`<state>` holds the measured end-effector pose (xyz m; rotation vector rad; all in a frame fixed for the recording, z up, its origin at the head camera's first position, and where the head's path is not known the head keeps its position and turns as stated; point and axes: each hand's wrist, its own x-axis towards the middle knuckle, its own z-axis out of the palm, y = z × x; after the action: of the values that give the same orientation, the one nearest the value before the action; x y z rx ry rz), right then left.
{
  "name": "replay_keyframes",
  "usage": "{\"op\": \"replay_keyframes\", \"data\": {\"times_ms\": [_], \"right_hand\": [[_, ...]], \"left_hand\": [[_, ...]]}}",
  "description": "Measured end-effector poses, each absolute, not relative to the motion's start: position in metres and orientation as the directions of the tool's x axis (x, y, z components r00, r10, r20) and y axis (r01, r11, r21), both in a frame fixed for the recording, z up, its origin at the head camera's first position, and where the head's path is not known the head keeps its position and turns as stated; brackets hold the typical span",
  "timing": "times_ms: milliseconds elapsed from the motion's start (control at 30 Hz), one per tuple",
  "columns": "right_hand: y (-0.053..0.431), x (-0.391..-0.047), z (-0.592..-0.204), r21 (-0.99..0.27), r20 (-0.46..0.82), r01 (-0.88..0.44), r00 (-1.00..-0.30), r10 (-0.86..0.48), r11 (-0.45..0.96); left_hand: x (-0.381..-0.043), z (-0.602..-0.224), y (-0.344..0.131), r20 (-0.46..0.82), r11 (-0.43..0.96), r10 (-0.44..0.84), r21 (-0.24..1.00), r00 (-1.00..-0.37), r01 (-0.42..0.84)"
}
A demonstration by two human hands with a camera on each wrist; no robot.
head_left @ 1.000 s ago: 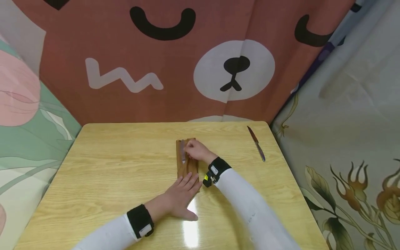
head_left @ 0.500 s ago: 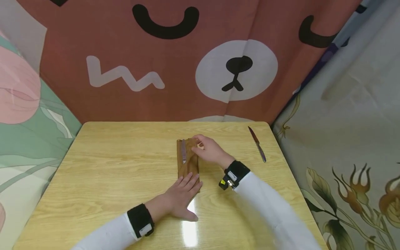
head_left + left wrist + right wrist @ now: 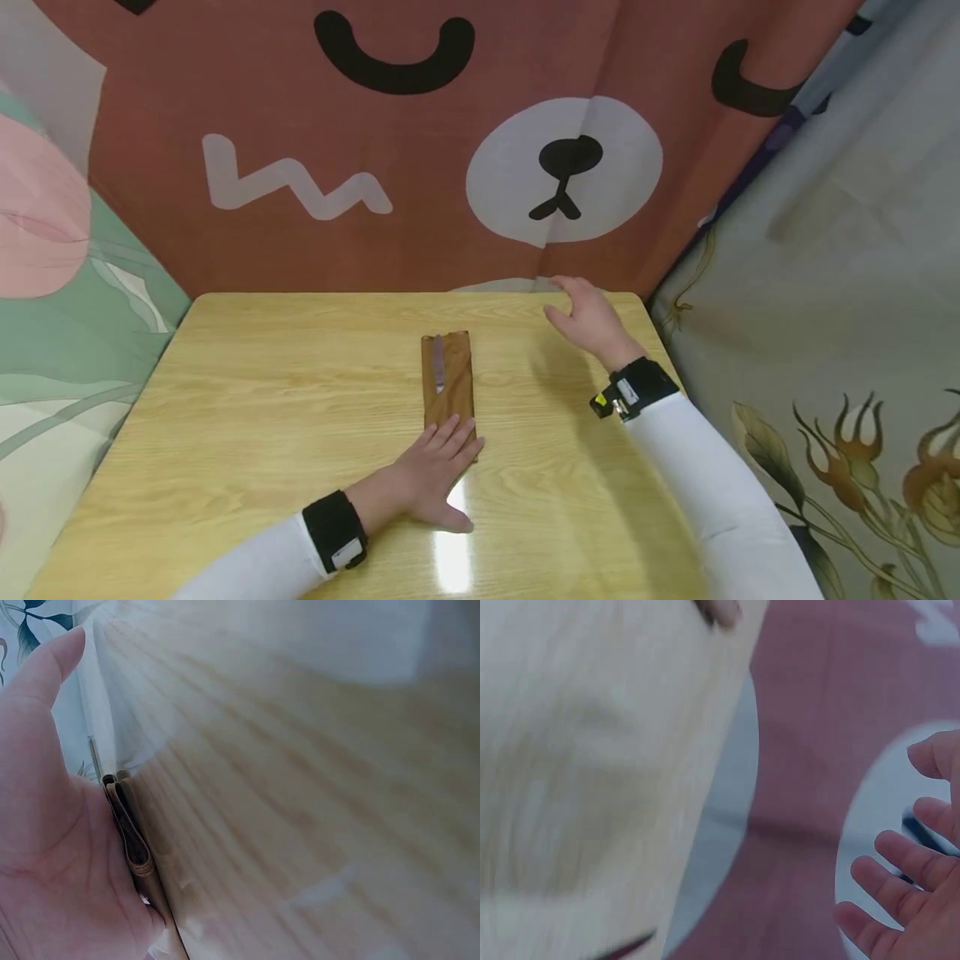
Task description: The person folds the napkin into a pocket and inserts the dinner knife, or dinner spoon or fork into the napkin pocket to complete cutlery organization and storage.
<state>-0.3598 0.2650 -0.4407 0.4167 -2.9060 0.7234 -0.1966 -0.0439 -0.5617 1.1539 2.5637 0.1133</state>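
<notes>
A folded brown cloth or leather piece (image 3: 455, 375) lies lengthwise on the table, with a grey metal strip like a blade (image 3: 438, 364) showing at its upper left. My left hand (image 3: 437, 475) rests on its near end, fingers straight and spread. In the left wrist view the folded layers of the brown piece (image 3: 133, 847) show edge-on beside the palm (image 3: 60, 862). Over the table's far right part, my right hand (image 3: 594, 323) is held in the air with nothing in it. The right wrist view shows its loosely extended fingers (image 3: 900, 885) and the dark tip of a knife (image 3: 630, 945).
The wooden table (image 3: 300, 400) has its far edge against a hanging cloth printed with a bear (image 3: 420, 167). A patterned grey curtain (image 3: 825, 292) hangs along the right side. In the head view the right hand and arm cover the knife's place.
My right hand has let go of the brown piece's far end and moved right and away, over the knife's spot. The left hand has stayed in place.
</notes>
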Motion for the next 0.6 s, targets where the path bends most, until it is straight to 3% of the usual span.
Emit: {"op": "replay_keyframes", "data": {"times_ms": [267, 600], "right_hand": [[0.34, -0.365, -0.437, -0.452, 0.139, -0.094, -0.99, -0.034, 0.887], [0.402, -0.361, -0.468, -0.466, 0.008, 0.088, -0.995, 0.104, 0.88]], "left_hand": [[-0.197, -0.562, -0.044, -0.262, 0.665, 0.745, 0.224, -0.613, 0.712], [-0.197, -0.566, -0.042, -0.267, 0.669, 0.741, 0.21, -0.616, 0.713]]}}
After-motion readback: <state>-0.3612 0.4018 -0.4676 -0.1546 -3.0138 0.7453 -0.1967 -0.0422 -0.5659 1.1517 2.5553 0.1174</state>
